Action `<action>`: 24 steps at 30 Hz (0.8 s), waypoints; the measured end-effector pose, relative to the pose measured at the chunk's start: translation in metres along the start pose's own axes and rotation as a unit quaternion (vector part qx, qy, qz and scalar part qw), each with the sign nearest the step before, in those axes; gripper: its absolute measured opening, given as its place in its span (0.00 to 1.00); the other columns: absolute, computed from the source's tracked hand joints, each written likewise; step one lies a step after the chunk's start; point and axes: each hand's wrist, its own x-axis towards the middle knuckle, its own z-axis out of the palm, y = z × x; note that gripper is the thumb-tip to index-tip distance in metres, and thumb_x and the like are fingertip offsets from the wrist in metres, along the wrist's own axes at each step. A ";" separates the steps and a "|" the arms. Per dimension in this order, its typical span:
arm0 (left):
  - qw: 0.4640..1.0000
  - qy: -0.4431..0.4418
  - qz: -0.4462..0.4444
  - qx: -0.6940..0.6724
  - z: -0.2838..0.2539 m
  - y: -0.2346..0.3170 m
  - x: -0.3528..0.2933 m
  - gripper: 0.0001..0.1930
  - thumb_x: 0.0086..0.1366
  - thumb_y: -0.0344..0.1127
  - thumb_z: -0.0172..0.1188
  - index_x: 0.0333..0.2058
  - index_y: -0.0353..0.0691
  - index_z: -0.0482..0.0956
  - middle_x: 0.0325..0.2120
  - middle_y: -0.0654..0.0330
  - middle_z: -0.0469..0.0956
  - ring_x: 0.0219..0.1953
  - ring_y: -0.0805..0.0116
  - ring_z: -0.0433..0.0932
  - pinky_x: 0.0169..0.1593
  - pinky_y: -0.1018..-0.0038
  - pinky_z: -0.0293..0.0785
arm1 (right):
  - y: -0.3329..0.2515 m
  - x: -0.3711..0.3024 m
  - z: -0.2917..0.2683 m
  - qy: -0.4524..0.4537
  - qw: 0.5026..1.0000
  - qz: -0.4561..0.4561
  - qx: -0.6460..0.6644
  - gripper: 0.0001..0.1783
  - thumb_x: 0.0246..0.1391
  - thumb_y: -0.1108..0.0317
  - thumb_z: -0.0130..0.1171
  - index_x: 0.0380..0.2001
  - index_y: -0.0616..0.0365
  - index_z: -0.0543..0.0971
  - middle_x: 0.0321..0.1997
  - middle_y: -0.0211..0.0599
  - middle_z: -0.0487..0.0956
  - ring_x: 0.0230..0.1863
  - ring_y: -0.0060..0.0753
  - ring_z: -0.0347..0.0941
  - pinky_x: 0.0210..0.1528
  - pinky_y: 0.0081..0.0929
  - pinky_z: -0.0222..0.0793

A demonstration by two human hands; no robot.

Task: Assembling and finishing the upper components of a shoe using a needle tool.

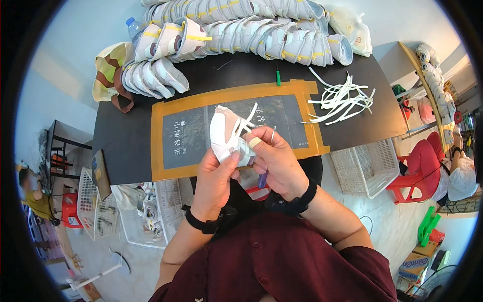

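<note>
Over the dark mat, a white and beige shoe upper (225,126) is held up, with a white lace (243,126) crossing its front and one end sticking up. My left hand (214,176) is closed on the upper's lower left side, thumb on the outside. Against its right side, my right hand (276,163) is closed, fingertips beside the lace; yellowish tape wraps its thumb. From under that hand juts the blue handle of a small tool (262,179); its working end cannot be made out.
Rows of nested shoe uppers (261,38) line the table's far side. Loose white laces (339,100) lie at the right, near a green-handled tool (278,77). Brown tape borders the mat (158,143). White plastic baskets (365,168) stand on both sides; other people sit at the edges.
</note>
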 end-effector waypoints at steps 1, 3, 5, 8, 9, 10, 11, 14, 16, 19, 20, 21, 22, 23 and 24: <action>1.000 0.000 -0.002 0.000 0.000 0.000 -0.001 0.15 0.65 0.31 0.62 0.50 0.40 0.74 0.39 0.67 0.78 0.33 0.81 0.73 0.34 0.81 0.69 | 0.003 0.000 -0.002 -0.002 0.999 0.005 0.052 0.04 0.62 0.68 0.58 0.39 0.52 0.75 0.28 0.22 0.73 0.18 0.10 0.58 0.18 0.12 0.53; 0.999 -0.007 0.032 0.037 0.001 -0.001 -0.003 0.15 0.65 0.29 0.61 0.50 0.39 0.73 0.38 0.68 0.77 0.33 0.82 0.72 0.34 0.82 0.69 | 0.005 -0.001 0.002 0.003 0.998 0.009 0.069 0.05 0.62 0.67 0.58 0.39 0.52 0.75 0.28 0.22 0.73 0.18 0.10 0.58 0.19 0.12 0.53; 0.997 -0.010 0.052 0.062 0.002 -0.003 -0.005 0.15 0.64 0.28 0.61 0.49 0.38 0.74 0.37 0.68 0.77 0.34 0.83 0.72 0.35 0.82 0.69 | 0.008 -0.002 0.003 0.007 0.996 0.014 0.086 0.05 0.62 0.67 0.58 0.39 0.52 0.76 0.28 0.22 0.73 0.18 0.09 0.57 0.19 0.12 0.54; 0.991 -0.008 0.088 0.101 0.010 -0.004 -0.005 0.14 0.64 0.26 0.60 0.48 0.36 0.75 0.37 0.68 0.77 0.35 0.84 0.72 0.35 0.84 0.68 | 0.014 -0.001 0.002 -0.009 0.996 -0.002 0.089 0.05 0.63 0.66 0.58 0.39 0.52 0.76 0.28 0.22 0.74 0.18 0.09 0.57 0.20 0.13 0.54; 0.988 -0.002 0.105 0.116 0.012 -0.004 -0.005 0.13 0.64 0.26 0.60 0.47 0.36 0.75 0.37 0.69 0.77 0.35 0.85 0.72 0.36 0.84 0.68 | 0.016 -0.002 0.004 0.011 0.997 -0.011 0.071 0.05 0.62 0.66 0.58 0.39 0.53 0.76 0.29 0.22 0.74 0.19 0.09 0.57 0.19 0.12 0.54; 0.988 -0.002 0.104 0.116 0.011 -0.005 -0.005 0.13 0.64 0.26 0.60 0.47 0.36 0.75 0.37 0.69 0.77 0.35 0.85 0.72 0.36 0.84 0.68 | 0.017 -0.002 0.005 0.029 0.998 -0.018 0.052 0.05 0.62 0.67 0.58 0.39 0.53 0.76 0.29 0.22 0.74 0.19 0.09 0.58 0.18 0.12 0.54; 0.986 -0.001 0.111 0.121 0.010 -0.006 -0.005 0.12 0.65 0.26 0.60 0.47 0.35 0.76 0.37 0.68 0.77 0.35 0.85 0.72 0.36 0.84 0.68 | 0.015 -0.003 0.005 0.030 0.998 -0.018 0.052 0.05 0.62 0.67 0.58 0.39 0.53 0.76 0.29 0.22 0.74 0.19 0.09 0.58 0.18 0.12 0.54; 0.984 -0.003 0.118 0.134 0.005 -0.007 -0.005 0.11 0.65 0.26 0.60 0.47 0.35 0.76 0.37 0.69 0.77 0.36 0.85 0.71 0.37 0.85 0.68 | 0.008 -0.005 -0.001 0.018 0.998 0.002 -0.064 0.05 0.61 0.67 0.60 0.39 0.51 0.76 0.31 0.20 0.74 0.22 0.08 0.59 0.24 0.11 0.55; 0.983 -0.006 0.117 0.141 0.004 -0.008 -0.005 0.11 0.66 0.26 0.59 0.47 0.35 0.76 0.37 0.69 0.77 0.36 0.85 0.71 0.37 0.84 0.68 | 0.008 -0.005 -0.005 -0.006 0.989 -0.062 -0.137 0.06 0.61 0.70 0.59 0.38 0.56 0.74 0.31 0.25 0.75 0.25 0.10 0.69 0.18 0.12 0.64; 0.984 0.010 0.124 0.129 0.007 -0.008 -0.007 0.11 0.66 0.27 0.59 0.47 0.35 0.76 0.36 0.70 0.77 0.36 0.86 0.70 0.38 0.84 0.67 | 0.005 -0.008 -0.005 -0.023 0.979 -0.076 -0.190 0.06 0.61 0.70 0.59 0.38 0.57 0.74 0.31 0.26 0.76 0.27 0.12 0.71 0.20 0.14 0.68; 0.985 0.006 0.125 0.123 0.008 -0.007 -0.007 0.11 0.66 0.27 0.59 0.47 0.35 0.76 0.36 0.70 0.77 0.36 0.85 0.70 0.38 0.84 0.67 | 0.007 -0.007 -0.006 -0.022 0.979 -0.076 -0.189 0.06 0.61 0.70 0.59 0.38 0.57 0.74 0.31 0.26 0.76 0.27 0.12 0.71 0.20 0.14 0.68; 0.985 0.003 0.125 0.117 0.009 -0.006 -0.007 0.12 0.66 0.27 0.59 0.47 0.35 0.76 0.36 0.70 0.77 0.36 0.85 0.70 0.38 0.83 0.67 | 0.012 -0.005 -0.008 -0.019 0.976 -0.100 -0.193 0.06 0.61 0.70 0.59 0.38 0.57 0.74 0.31 0.26 0.75 0.26 0.12 0.71 0.19 0.14 0.67; 0.985 0.003 0.124 0.117 0.006 -0.007 -0.007 0.12 0.66 0.27 0.59 0.47 0.35 0.76 0.36 0.70 0.77 0.36 0.85 0.70 0.38 0.83 0.67 | 0.015 -0.004 -0.009 -0.016 0.973 -0.123 -0.196 0.06 0.61 0.69 0.59 0.38 0.57 0.74 0.31 0.26 0.75 0.24 0.12 0.70 0.19 0.14 0.66; 0.984 -0.013 0.122 0.130 0.003 -0.007 -0.007 0.12 0.66 0.27 0.59 0.48 0.35 0.76 0.37 0.70 0.77 0.36 0.85 0.70 0.39 0.83 0.68 | 0.014 -0.005 -0.008 -0.016 0.973 -0.122 -0.196 0.06 0.61 0.69 0.59 0.38 0.57 0.74 0.31 0.26 0.75 0.24 0.12 0.70 0.19 0.14 0.66; 0.982 -0.030 0.120 0.143 0.000 -0.007 -0.007 0.12 0.66 0.27 0.59 0.48 0.35 0.76 0.37 0.69 0.77 0.37 0.84 0.71 0.39 0.83 0.68 | 0.012 -0.006 -0.006 -0.003 0.980 -0.086 -0.177 0.06 0.61 0.69 0.59 0.38 0.57 0.74 0.30 0.26 0.75 0.23 0.11 0.69 0.18 0.13 0.65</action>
